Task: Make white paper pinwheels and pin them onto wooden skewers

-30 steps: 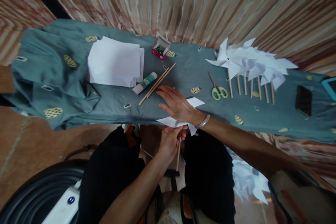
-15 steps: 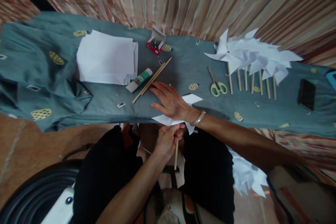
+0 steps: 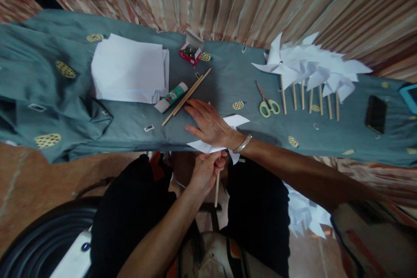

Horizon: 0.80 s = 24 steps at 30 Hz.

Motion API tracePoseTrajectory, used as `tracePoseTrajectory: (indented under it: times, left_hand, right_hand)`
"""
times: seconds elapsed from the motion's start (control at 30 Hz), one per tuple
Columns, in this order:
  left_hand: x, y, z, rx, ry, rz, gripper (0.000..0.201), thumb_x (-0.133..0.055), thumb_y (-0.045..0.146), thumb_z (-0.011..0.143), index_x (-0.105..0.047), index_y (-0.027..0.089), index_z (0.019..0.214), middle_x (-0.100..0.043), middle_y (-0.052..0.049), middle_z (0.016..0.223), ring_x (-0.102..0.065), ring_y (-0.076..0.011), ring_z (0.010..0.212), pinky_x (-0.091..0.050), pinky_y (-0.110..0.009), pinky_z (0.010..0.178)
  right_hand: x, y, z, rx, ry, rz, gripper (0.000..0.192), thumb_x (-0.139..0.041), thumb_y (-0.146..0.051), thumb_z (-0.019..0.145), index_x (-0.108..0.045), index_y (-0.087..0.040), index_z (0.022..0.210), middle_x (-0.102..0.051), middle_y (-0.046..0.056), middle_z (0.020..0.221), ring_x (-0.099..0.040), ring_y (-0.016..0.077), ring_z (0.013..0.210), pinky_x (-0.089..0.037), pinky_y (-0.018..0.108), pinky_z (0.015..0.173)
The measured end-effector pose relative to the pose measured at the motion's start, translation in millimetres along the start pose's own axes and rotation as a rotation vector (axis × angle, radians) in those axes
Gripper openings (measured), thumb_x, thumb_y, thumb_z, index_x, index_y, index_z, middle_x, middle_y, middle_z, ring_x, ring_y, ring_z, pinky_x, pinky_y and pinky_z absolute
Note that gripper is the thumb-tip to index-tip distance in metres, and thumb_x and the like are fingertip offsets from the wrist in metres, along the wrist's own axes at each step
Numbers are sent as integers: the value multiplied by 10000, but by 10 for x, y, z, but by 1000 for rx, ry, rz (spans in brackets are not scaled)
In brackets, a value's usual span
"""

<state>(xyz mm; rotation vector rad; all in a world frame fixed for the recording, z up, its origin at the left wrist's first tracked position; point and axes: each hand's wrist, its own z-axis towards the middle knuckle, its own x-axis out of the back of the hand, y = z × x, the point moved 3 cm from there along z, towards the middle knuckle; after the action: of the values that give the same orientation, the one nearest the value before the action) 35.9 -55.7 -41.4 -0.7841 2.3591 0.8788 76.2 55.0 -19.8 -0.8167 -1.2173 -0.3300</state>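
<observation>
At the table's front edge, my left hand [image 3: 206, 170] is closed around a thin wooden stick [image 3: 217, 191], whose lower end points down between my knees. A white paper pinwheel [image 3: 237, 120] lies at the stick's upper end, its blades showing on both sides of my right hand [image 3: 211, 125]. That hand rests flat over the pinwheel's middle with fingers stretched out, so the centre is hidden. Just beyond its fingertips lie a few loose wooden sticks [image 3: 189, 94] and a green and white glue stick [image 3: 171, 97]. A small red box of metal pins [image 3: 190, 50] stands open farther back.
A stack of white paper [image 3: 128, 67] lies on the left. Green-handled scissors [image 3: 268, 105], a row of several finished pinwheels [image 3: 312, 64] and a dark phone [image 3: 376, 114] are on the right. More white paper pinwheels [image 3: 308, 210] are down below the table at the right.
The whole view has shifted slightly, so things appear a little farther left and up. Both hands keep the same hold and pose at the pinwheel.
</observation>
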Motion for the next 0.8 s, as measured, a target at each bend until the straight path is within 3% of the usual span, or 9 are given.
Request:
tracePoseTrajectory:
  times: [0.13,0.8]
  left_hand:
    - [-3,0,9,-3,5,6,217,-776,263,575,-663,77,590,-423,45,432,-327,-25,428,-141,-220,464]
    - [-21,6,22,-14,5,-46,179,-770,211,552,-644,85,570,-502,19,490,-323,-19,427,-143,-224,465]
  right_hand:
    - [18,-19,4,1,8,-18,592,-413,-472,979,-476,-21,1358,-470,234,1461,-417,319,1361,-352,453,1132]
    - [24,-35,18,-33,-6,-8,544,-432,-458,974,-492,-58,1339,-474,218,1455,-413,306,1364,-335,444,1150]
